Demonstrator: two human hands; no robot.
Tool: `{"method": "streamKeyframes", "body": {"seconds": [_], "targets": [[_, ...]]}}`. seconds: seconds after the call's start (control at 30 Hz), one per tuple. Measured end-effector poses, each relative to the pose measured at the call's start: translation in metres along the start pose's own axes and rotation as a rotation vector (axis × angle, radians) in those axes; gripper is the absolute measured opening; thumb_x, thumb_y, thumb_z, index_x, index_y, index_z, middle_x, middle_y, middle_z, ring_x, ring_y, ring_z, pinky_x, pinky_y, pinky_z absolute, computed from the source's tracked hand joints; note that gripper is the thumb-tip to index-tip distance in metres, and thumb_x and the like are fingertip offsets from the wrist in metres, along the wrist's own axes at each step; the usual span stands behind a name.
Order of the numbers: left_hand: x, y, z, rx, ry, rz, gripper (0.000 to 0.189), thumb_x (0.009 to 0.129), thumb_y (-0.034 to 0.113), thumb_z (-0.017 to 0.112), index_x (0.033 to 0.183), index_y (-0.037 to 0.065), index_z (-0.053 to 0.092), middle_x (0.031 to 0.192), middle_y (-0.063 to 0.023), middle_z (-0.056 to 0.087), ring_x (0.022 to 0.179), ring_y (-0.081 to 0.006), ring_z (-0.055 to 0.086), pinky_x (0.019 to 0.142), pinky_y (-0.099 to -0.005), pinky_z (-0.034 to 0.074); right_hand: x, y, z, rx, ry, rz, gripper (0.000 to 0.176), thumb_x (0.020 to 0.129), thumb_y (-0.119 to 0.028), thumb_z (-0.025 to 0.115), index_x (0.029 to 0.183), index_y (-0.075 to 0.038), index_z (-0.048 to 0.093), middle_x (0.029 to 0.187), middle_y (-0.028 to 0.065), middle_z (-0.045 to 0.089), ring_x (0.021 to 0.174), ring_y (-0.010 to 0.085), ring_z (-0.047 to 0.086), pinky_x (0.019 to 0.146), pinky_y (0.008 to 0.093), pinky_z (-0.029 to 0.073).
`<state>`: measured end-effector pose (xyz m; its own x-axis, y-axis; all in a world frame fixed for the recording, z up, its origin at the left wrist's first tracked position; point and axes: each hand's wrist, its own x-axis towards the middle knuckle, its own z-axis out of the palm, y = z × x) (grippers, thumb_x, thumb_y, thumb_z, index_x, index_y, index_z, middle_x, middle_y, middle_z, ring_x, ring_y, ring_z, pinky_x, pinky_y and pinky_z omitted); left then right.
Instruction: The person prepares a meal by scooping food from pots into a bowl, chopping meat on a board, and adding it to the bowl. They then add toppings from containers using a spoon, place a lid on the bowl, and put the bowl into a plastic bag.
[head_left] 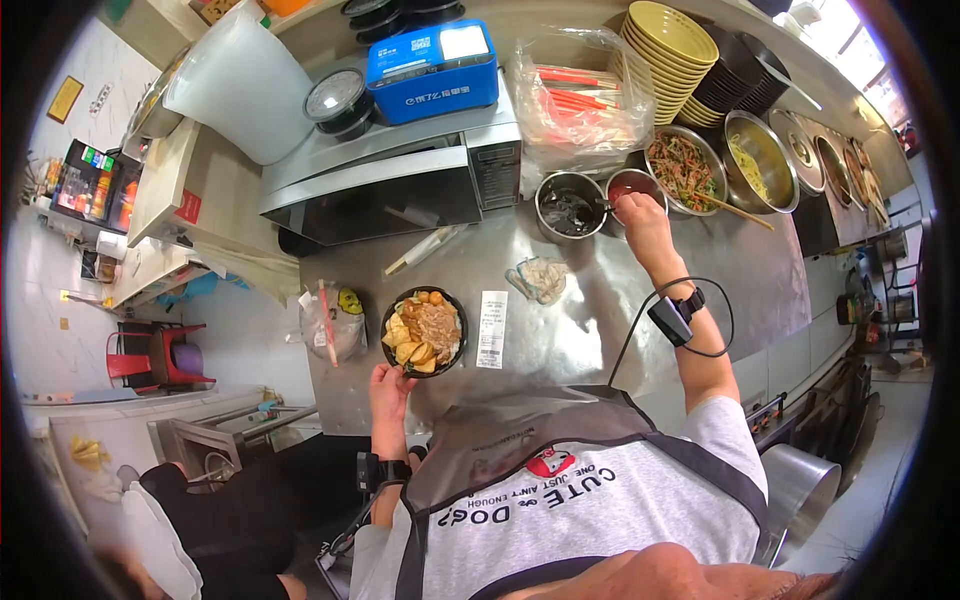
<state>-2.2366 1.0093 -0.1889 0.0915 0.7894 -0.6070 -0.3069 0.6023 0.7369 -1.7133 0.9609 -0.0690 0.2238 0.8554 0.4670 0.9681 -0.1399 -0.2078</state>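
At the lower edge of a black bowl, filled with sliced yellowish pieces, small round balls and brown shredded food, my left hand pinches the rim. My right hand reaches out over a small steel pot with reddish contents, fingers closed. What they hold is hidden; a short dark handle shows beside the fingertips. Just left of it is another steel pot with dark contents. A printed receipt lies right of the bowl, and a crumpled cloth lies beyond it.
A microwave carries a blue box. Bagged red-and-white chopstick packets, stacked yellow bowls, a bowl of chopped greens and a bowl of yellow shreds line the back. A plastic bag sits left; another person is close by.
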Motion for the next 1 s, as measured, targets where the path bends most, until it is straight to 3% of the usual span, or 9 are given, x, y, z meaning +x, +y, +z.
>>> {"method": "streamKeyframes", "body": {"seconds": [0.1,0.17,0.27,0.4,0.53,0.6,0.83,1.0], "targets": [[-0.014,0.019,0.028,0.000,-0.037,-0.011,0.011,0.087,0.001,0.059,0.089,0.008,0.052,0.083,-0.0044,0.063,0.070,-0.0148,0.065,0.061,-0.0305,0.060,0.000,0.009,0.006,-0.003,-0.110,0.031,0.009,0.081,-0.010,0.064,0.087,-0.003,0.062,0.083,0.0160,0.063,0.081,0.0340,0.062,0.072,0.0435,0.049],[-0.011,0.020,0.039,0.012,-0.082,-0.014,0.010,0.087,0.001,0.059,0.090,0.008,0.052,0.084,-0.0051,0.064,0.072,-0.0158,0.066,0.061,-0.0304,0.060,0.000,0.010,0.005,0.032,-0.165,0.270,0.011,0.081,-0.013,0.064,0.087,-0.004,0.066,0.080,0.0166,0.066,0.078,0.0339,0.064,0.071,0.0422,0.050],[-0.008,0.020,0.065,0.029,-0.166,-0.016,0.009,0.088,0.002,0.058,0.091,0.007,0.053,0.086,-0.0068,0.064,0.074,-0.0182,0.067,0.062,-0.0307,0.060,-0.005,0.022,0.015,0.103,-0.129,0.416,0.012,0.081,-0.014,0.065,0.085,-0.003,0.068,0.075,0.0156,0.067,0.074,0.0330,0.066,0.069,0.0404,0.051],[-0.001,0.017,0.103,0.103,-0.237,-0.046,0.007,0.090,0.002,0.054,0.092,0.008,0.052,0.089,-0.0070,0.065,0.078,-0.0194,0.068,0.067,-0.0329,0.060,-0.014,0.034,0.028,0.238,-0.109,0.521,0.013,0.083,-0.015,0.066,0.085,-0.003,0.070,0.067,0.0094,0.068,0.061,0.0187,0.065,0.060,0.0329,0.050],[0.002,0.018,0.138,0.133,-0.271,-0.077,0.007,0.088,0.001,0.056,0.089,0.006,0.052,0.088,-0.0063,0.064,0.077,-0.0186,0.068,0.068,-0.0330,0.061,-0.014,0.024,0.018,0.411,-0.185,0.754,0.017,0.081,-0.018,0.067,0.086,-0.002,0.072,0.068,0.0117,0.069,0.063,0.0209,0.067,0.063,0.0335,0.052],[0.002,0.017,0.151,0.170,-0.282,-0.098,0.006,0.088,0.001,0.056,0.089,0.005,0.052,0.088,-0.0069,0.064,0.077,-0.0188,0.068,0.068,-0.0325,0.061,-0.020,0.027,0.024,0.518,-0.203,0.862,0.017,0.084,-0.017,0.067,0.084,-0.001,0.072,0.064,0.0064,0.068,0.057,0.0112,0.064,0.057,0.0277,0.049],[0.018,0.004,0.176,0.238,-0.302,-0.118,0.006,0.088,0.003,0.055,0.094,0.005,0.052,0.091,-0.0079,0.064,0.081,-0.0199,0.067,0.070,-0.0320,0.059,-0.029,0.033,0.031,0.721,-0.089,1.040,0.014,0.086,-0.013,0.066,0.085,0.000,0.072,0.064,0.0038,0.066,0.054,0.0077,0.059,0.053,0.0244,0.046],[0.029,-0.007,0.188,0.230,-0.304,-0.134,0.006,0.086,0.001,0.056,0.090,0.003,0.052,0.084,-0.0069,0.062,0.072,-0.0177,0.066,0.060,-0.0294,0.060,-0.034,0.038,0.035,0.817,-0.028,1.052,0.014,0.087,-0.012,0.068,0.085,0.002,0.071,0.065,0.0037,0.066,0.053,0.0068,0.057,0.049,0.0232,0.044]]}}
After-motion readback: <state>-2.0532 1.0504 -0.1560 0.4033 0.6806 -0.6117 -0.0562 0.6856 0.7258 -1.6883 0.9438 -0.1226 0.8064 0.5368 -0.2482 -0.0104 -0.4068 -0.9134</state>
